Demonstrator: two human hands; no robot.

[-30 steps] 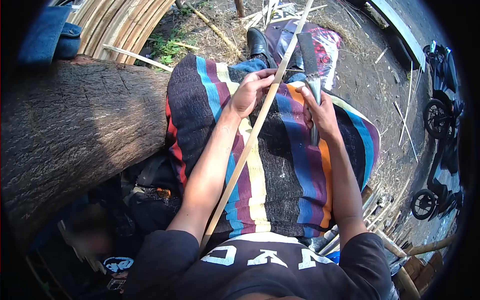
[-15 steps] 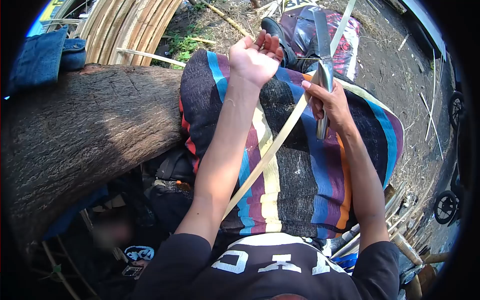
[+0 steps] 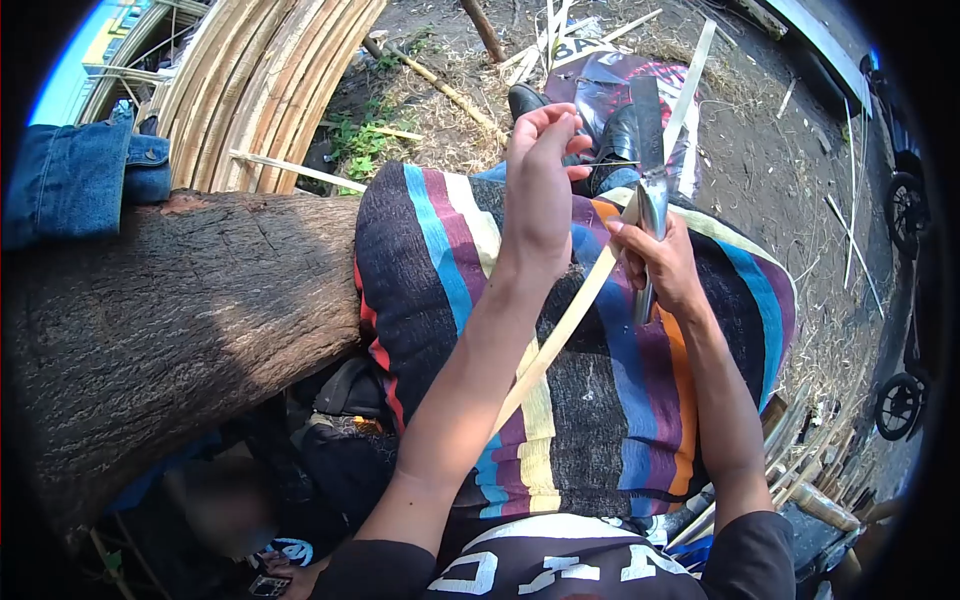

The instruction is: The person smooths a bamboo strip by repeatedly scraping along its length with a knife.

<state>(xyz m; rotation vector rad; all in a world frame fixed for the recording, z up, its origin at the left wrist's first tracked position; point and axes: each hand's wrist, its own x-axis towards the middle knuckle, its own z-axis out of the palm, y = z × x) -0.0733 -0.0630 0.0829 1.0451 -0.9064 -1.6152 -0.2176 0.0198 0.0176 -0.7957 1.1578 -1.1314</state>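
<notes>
My right hand (image 3: pixel 660 262) is wrapped round the metal handle of a knife (image 3: pixel 648 130), whose dark blade points away from me. A long pale bamboo strip (image 3: pixel 565 330) runs diagonally past that hand, behind the knife, with its far end beyond the blade. My left hand (image 3: pixel 545 170) is raised left of the knife, fingers loosely curled and apart, holding nothing that shows. Beneath both hands a striped cloth (image 3: pixel 590 400) covers my lap.
A thick log (image 3: pixel 180 300) lies at the left, with a denim sleeve (image 3: pixel 80 180) above it. Behind are stacked curved bamboo strips (image 3: pixel 260 90). Another person's hand (image 3: pixel 305 578) shows at lower left. Motorcycle wheels (image 3: pixel 900 405) stand at the right.
My left hand has let go of the strip and lifted away, turning over as it moved. The strip now lies against my right hand behind the knife. The view has shifted slightly.
</notes>
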